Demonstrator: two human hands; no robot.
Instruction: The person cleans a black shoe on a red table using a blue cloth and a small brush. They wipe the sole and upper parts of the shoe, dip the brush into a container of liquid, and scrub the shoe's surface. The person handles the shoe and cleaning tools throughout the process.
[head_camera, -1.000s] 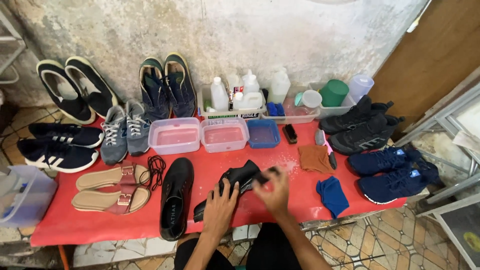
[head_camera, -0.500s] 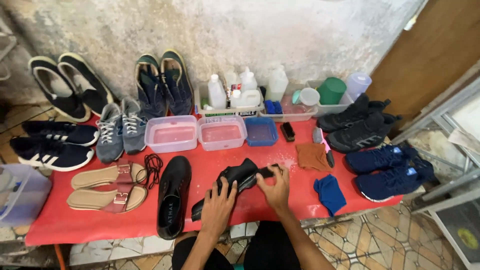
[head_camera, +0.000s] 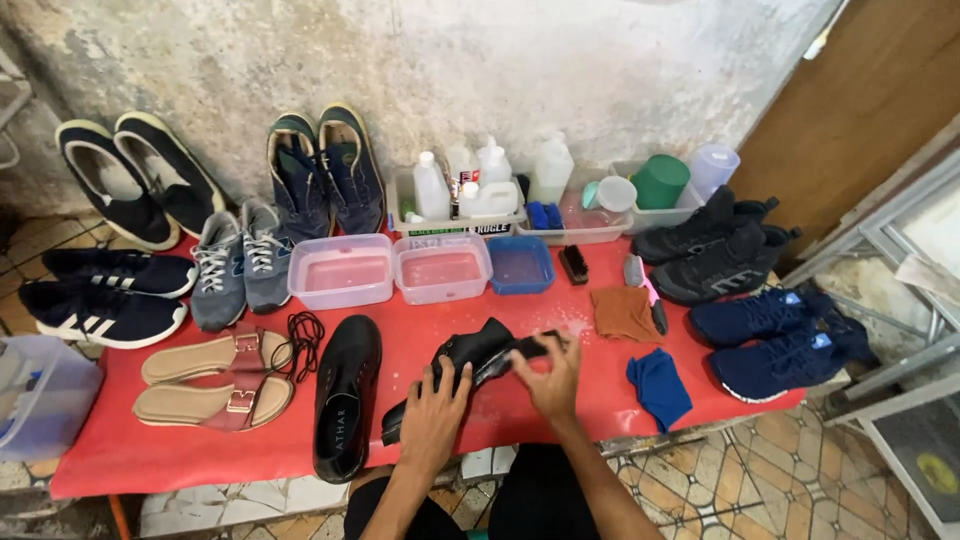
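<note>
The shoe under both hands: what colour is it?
Black; the shoe shows best, and only, in the head view.

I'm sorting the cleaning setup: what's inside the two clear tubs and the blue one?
Both clear tubs hold pinkish liquid. The blue tub seems to hold a little liquid; its bottom is too dark to tell.

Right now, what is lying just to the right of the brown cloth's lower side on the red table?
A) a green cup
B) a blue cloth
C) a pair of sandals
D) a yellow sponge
B: a crumpled blue cloth lies on the red table just below and right of the brown cloth.
</note>
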